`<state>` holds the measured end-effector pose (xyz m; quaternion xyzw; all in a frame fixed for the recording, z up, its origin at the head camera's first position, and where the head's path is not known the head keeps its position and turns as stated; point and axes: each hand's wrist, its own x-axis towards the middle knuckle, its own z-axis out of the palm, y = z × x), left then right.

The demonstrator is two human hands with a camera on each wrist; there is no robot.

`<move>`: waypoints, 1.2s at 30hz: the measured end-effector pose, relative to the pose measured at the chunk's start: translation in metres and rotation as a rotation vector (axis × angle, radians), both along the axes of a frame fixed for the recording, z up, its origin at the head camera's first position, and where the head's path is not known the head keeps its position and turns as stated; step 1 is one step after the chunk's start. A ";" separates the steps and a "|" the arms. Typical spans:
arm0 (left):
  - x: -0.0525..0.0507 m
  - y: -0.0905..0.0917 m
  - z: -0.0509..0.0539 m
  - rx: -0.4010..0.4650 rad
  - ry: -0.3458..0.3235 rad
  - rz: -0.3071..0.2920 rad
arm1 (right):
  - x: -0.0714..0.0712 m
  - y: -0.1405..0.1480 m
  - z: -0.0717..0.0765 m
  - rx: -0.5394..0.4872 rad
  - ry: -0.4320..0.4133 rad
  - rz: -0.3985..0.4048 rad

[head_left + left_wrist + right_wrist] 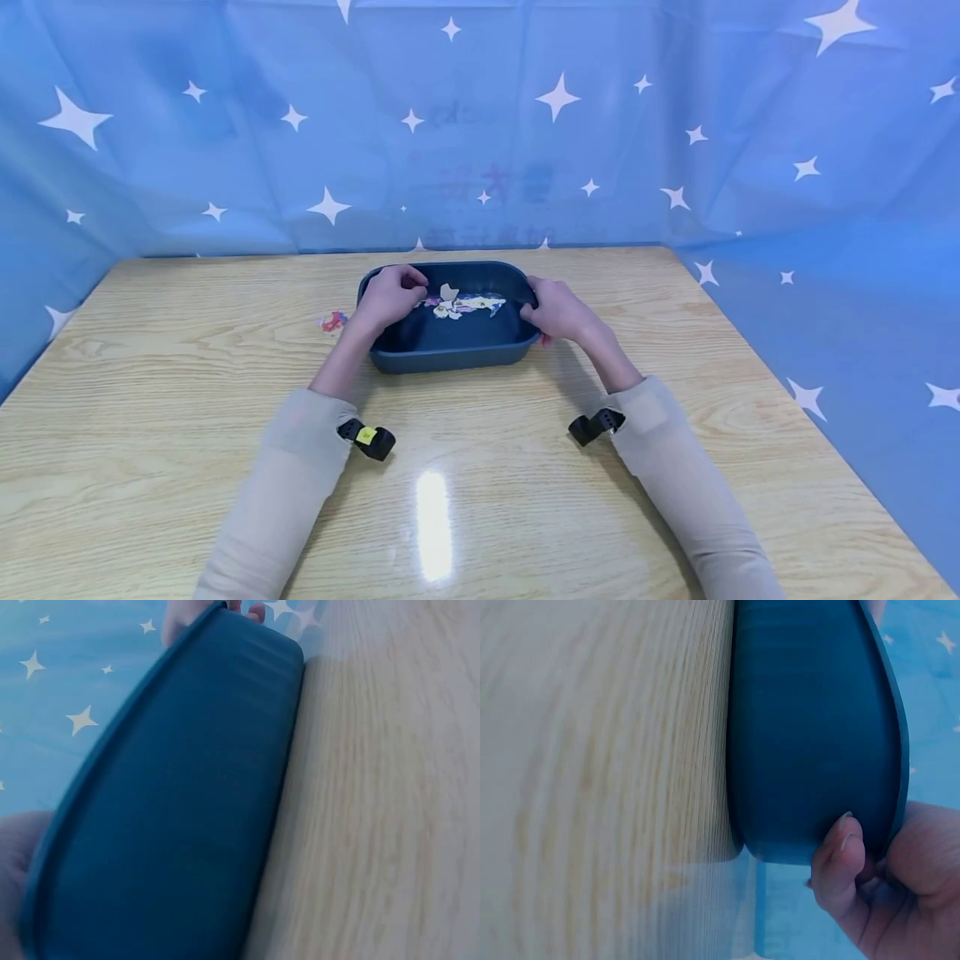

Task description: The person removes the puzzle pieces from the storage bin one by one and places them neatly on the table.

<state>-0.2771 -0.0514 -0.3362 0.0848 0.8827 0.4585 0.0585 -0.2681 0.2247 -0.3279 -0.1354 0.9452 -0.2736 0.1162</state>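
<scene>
A dark blue rectangular plastic bin [450,360] with rounded corners sits on the table. On its floor lie small torn scraps [465,306], white, yellow, pink and blue, that look like paper. My right hand [561,310] grips the bin's right end; in the right wrist view its fingers [838,862] curl against the outer wall below the rim. Over the bin's left end is my left hand [390,296], its fingers bent and the thumb near the index finger, left of the scraps. Whether it pinches a scrap is unclear. The left wrist view shows it only partly, behind the rim.
A small red and purple scrap [332,321] lies on the wooden table [225,358] left of the bin. Another red bit [546,339] shows beside its right end. Behind the table hangs a blue cloth [480,150] with white stars.
</scene>
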 end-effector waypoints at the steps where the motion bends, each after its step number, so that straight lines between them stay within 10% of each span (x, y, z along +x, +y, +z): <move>1: -0.001 0.001 -0.002 -0.021 0.008 0.006 | 0.000 0.000 0.000 0.000 -0.001 -0.001; 24: -0.003 0.008 -0.014 -0.261 0.035 -0.059 | 0.002 -0.001 0.001 -0.014 -0.010 -0.015; 36: -0.002 0.008 -0.012 -0.278 0.104 -0.234 | 0.001 -0.002 -0.002 -0.011 0.004 -0.017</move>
